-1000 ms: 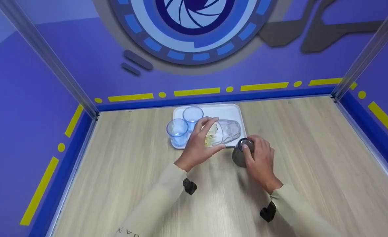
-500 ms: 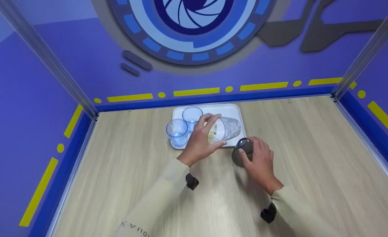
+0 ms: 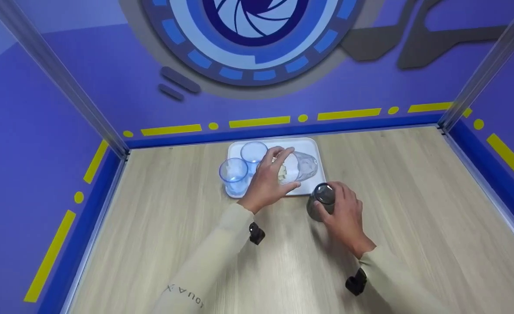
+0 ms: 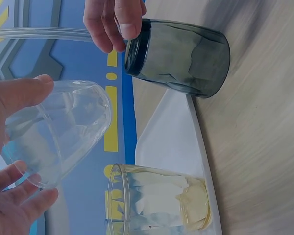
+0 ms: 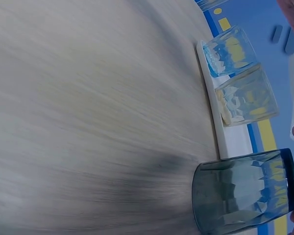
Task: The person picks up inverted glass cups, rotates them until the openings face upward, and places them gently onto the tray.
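Note:
My left hand [image 3: 267,181] holds a clear glass [image 4: 73,127] by its rim end, thumb on one side and fingers on the other. It hangs tilted above the white tray [image 3: 274,143], closed end away from my palm. A yellowish-tinted glass [image 4: 161,200] stands on the tray; in the head view it shows partly through the clear one. My right hand [image 3: 346,213] grips a dark grey glass [image 3: 322,205] near its top, the narrower, thick end up. This glass is just in front of the tray's right corner; whether it touches the table I cannot tell.
Two blue-tinted glasses, one in front [image 3: 233,176] and one behind [image 3: 253,152], stand at the tray's left end. The wooden table [image 3: 174,218] meets purple-blue walls at the back and both sides. The tray lies close to the back wall [image 3: 108,96].
My left hand has shifted slightly backward with the clear glass. My right thumb has slid from the top of the dark glass down to its side; that glass has barely moved.

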The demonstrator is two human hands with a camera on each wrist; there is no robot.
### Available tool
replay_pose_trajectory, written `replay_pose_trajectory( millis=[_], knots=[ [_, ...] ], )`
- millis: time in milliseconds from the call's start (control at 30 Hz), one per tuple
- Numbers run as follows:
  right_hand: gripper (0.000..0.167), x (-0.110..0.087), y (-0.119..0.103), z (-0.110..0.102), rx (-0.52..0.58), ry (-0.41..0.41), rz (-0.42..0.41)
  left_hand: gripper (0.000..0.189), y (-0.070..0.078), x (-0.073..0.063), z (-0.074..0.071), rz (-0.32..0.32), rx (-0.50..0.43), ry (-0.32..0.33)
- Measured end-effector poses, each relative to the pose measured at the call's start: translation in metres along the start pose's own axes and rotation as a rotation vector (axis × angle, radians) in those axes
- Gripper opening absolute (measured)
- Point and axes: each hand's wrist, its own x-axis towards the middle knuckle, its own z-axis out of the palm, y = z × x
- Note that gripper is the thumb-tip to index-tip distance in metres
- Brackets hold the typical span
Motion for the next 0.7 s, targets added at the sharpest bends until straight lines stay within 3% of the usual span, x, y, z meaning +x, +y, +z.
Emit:
replay_pose_trajectory(
  millis=[167,467,700],
  knots=[
    [0.061,0.002,0.002,0.000,-0.004,-0.005,-0.003,0.082,-0.001,0.003,0.002,-0.016,0.027,-0.014],
    [0.066,0.005,0.005,0.002,0.009,-0.046,0.020,0.082,-0.001,0.010,0.005,0.029,0.126,-0.047],
    [0.070,0.007,0.008,0.003,0.017,-0.068,0.046,0.082,-0.001,0.016,0.007,0.005,0.162,-0.089]
  ],
)
